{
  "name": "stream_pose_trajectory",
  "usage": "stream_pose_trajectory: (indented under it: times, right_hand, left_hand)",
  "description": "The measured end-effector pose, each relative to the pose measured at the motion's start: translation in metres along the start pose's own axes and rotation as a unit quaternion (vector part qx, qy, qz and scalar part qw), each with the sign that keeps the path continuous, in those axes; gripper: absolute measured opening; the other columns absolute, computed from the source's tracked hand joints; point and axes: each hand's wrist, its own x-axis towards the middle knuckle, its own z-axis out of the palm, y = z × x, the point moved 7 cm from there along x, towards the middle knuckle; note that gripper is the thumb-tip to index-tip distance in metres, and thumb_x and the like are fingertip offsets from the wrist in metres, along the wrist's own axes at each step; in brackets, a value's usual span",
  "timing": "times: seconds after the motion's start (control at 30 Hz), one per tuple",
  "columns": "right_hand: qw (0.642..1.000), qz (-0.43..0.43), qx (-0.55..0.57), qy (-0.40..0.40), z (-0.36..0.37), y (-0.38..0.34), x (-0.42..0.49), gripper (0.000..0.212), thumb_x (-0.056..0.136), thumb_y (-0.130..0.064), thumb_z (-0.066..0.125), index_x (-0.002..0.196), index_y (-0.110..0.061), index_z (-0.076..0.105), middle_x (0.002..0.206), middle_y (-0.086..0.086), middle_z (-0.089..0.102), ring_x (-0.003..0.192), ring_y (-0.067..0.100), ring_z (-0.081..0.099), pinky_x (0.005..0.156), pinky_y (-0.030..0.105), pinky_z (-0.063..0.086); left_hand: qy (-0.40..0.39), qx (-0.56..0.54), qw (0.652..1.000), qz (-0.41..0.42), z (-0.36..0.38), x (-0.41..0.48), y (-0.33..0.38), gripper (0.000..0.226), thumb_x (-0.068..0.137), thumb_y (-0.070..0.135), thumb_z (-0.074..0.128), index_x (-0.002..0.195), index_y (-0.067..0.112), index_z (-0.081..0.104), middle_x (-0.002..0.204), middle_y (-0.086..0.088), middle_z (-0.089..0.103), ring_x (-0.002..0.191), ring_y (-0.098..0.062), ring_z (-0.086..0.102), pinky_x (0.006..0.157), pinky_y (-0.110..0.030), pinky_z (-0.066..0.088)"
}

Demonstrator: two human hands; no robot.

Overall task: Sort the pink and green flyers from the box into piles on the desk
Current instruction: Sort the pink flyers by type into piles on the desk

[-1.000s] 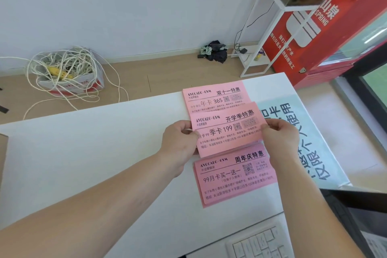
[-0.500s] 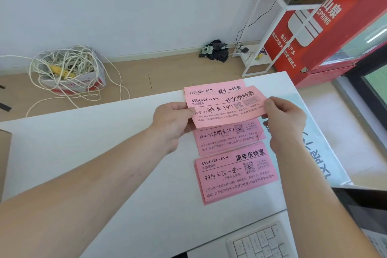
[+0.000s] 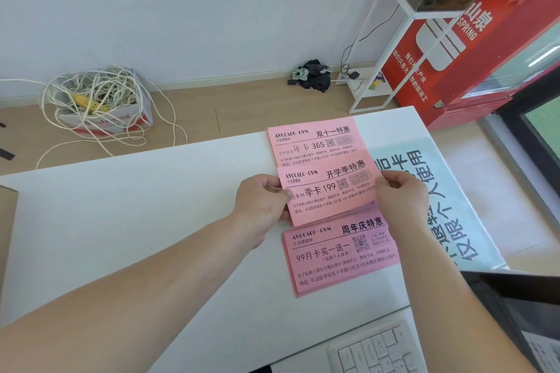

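Your left grip (image 3: 260, 200) pinches the left edge of a pink flyer (image 3: 330, 191). Your right grip (image 3: 400, 197) pinches its right edge. The print faces up and reads 季卡 199.

The flyer lies between two pink piles on the white tabletop (image 3: 136, 221):
- The far pile (image 3: 315, 142) reads 年卡 365. The held flyer's far edge covers its near edge.
- The near pile (image 3: 339, 254) reads 99月卡买一送一.

A sliver of pink shows under the flyer's near right corner. A pale blue sheet (image 3: 448, 221) lies just right of the piles. A keyboard (image 3: 375, 348) sits at the near edge. On the floor beyond is a box of tangled white cord (image 3: 103, 103).
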Motion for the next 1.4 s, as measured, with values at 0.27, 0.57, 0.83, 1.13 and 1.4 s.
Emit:
stream_pose_trajectory:
  times: [0.27,0.57,0.83,1.13,1.4]
  right_hand:
    - [0.998,0.053,-0.018,-0.003,0.004,0.026,0.008,0.022,0.096,-0.019,0.059,0.117,-0.02,0.066,0.099,-0.004,0.068,0.085,0.016,0.065,0.074,0.035,0.055]
    - [0.994,0.039,-0.106,-0.001,-0.001,0.021,0.005,0.04,0.094,-0.031,0.058,0.133,-0.025,0.06,0.119,0.0,0.063,0.106,0.026,0.062,0.091,0.049,0.056]
    - [0.992,-0.012,-0.086,-0.088,0.013,0.009,0.001,0.047,0.102,-0.02,0.051,0.148,-0.026,0.052,0.143,-0.005,0.057,0.129,0.017,0.054,0.095,0.034,0.047]
    - [0.992,0.023,-0.048,-0.115,0.021,0.014,-0.001,0.063,0.089,-0.011,0.05,0.149,-0.032,0.049,0.135,0.0,0.059,0.108,0.019,0.062,0.072,0.031,0.052]
    - [0.99,0.044,-0.044,-0.127,0.024,0.015,-0.002,0.068,0.087,-0.011,0.047,0.148,-0.04,0.047,0.133,0.005,0.054,0.087,0.02,0.064,0.065,0.031,0.052]
  left_hand:
    - [-0.003,0.048,0.999,0.015,-0.006,-0.003,0.004,0.018,0.094,-0.001,0.066,0.091,0.017,0.067,0.081,-0.002,0.074,0.068,-0.012,0.071,0.07,-0.028,0.062]
    - [0.014,0.1,0.994,0.028,-0.02,-0.018,0.001,0.026,0.096,0.015,0.061,0.121,0.024,0.063,0.121,0.006,0.065,0.108,-0.017,0.065,0.087,-0.031,0.052]
    - [-0.058,0.115,0.992,0.014,-0.001,-0.027,-0.002,0.041,0.1,0.012,0.052,0.138,0.026,0.059,0.114,0.018,0.068,0.1,0.009,0.059,0.064,-0.006,0.042]
    - [-0.032,0.073,0.997,0.006,0.003,-0.037,-0.002,0.035,0.1,0.005,0.056,0.132,0.019,0.06,0.118,0.015,0.063,0.062,0.02,0.061,0.045,0.0,0.038]
    - [-0.026,0.043,0.998,-0.029,-0.001,-0.038,-0.01,0.035,0.092,0.003,0.056,0.115,0.028,0.065,0.13,0.013,0.062,0.115,-0.011,0.064,0.084,-0.02,0.048]
